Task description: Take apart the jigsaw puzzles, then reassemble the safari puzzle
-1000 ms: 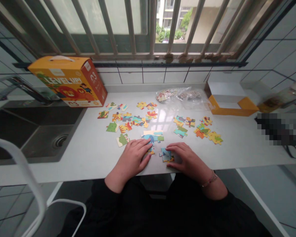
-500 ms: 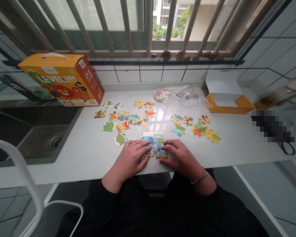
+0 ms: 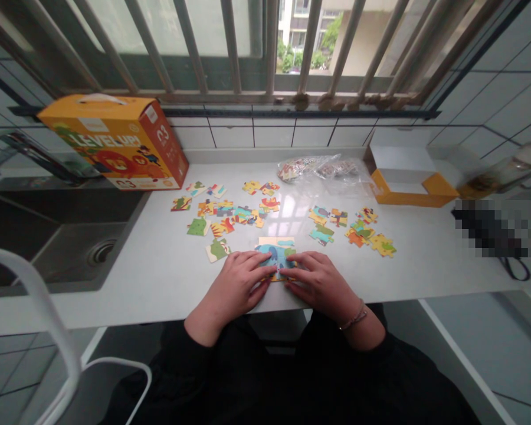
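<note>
1. A partly assembled jigsaw puzzle [image 3: 276,242] lies flat near the front edge of the white countertop [image 3: 154,286], directly before the person. It shows a cream strip, blue shapes and some green; the hands cover much of it.
2. The left hand [image 3: 236,280] rests palm down on the puzzle's left part, fingers slightly spread, thumb apart from them below.
3. The right hand [image 3: 322,280] touches the right part with its fingertips, thumb and forefinger apart; its wrist wears a thin bracelet [image 3: 354,316].
4. Beyond the left hand lie loose jigsaw pieces: a cream-and-green one [image 3: 218,250], a green one [image 3: 197,226] and an orange, yellow and blue cluster [image 3: 243,213].
5. To the right sit more, including a green-and-turquoise piece [image 3: 321,234] and a yellow one [image 3: 383,245].
6. Against the backsplash are clear plastic bags [image 3: 307,167] of patterned contents, beside an open orange-and-white box [image 3: 413,196].
7. At left stands an orange carton [image 3: 115,144] with a white handle, reading "LEVEL UP!", with "03" on its red side and again low on the front. Its smaller print is illegible.
8. Farther left is a dark sink [image 3: 62,248]; window bars [image 3: 232,47] run behind.
</note>
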Motion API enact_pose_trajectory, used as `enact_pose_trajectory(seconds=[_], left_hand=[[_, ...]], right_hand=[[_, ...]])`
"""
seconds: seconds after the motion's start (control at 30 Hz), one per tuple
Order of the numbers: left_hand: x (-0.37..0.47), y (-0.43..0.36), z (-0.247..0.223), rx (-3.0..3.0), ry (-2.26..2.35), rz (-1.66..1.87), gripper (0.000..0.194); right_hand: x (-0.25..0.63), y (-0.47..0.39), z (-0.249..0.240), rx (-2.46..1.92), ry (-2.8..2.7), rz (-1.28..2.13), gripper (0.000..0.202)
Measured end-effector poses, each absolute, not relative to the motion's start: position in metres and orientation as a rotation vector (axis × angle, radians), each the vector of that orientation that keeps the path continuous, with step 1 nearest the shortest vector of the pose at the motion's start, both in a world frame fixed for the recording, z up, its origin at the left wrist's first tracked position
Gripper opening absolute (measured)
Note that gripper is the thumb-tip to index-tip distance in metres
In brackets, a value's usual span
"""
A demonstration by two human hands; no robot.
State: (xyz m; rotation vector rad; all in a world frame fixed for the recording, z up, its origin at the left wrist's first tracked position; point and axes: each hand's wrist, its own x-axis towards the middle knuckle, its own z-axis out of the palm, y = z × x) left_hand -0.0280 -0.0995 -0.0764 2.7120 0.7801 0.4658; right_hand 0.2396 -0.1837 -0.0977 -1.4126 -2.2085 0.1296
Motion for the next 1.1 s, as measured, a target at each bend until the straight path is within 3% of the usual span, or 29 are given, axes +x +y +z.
enact_pose_trajectory(seconds=[0.13,0.37,0.6,0.8,1.1], left_hand=[[-0.0284,-0.0990,-0.0773,2.718,0.775,0.460,0.034],[-0.0290,-0.0987,-0.0788,2.702,0.769,0.483,0.032],[-0.0278,-0.0990,-0.0763,2.702,0.780,0.479,0.031],[-0.0286,-0.0990,-0.0774,2.690,0.779,0.484,0.032],[-0.0284,-0.0991,-0.0767,2.705,0.775,0.479,0.035]], right_hand=[[0.2393,-0.1842,-0.0983,-1.412,-2.210,0.116,0.031],[0.2403,-0.1901,-0.1024,-1.414,-1.885,0.102,0.052],[0.2396,-0.1864,-0.1015,-1.514,-2.096,0.069,0.025],[0.2400,-0.1853,-0.1054,-1.512,-1.961,0.064,0.036],[0.2394,-0.1849,-0.0983,-1.542,-2.104,0.114,0.034]])
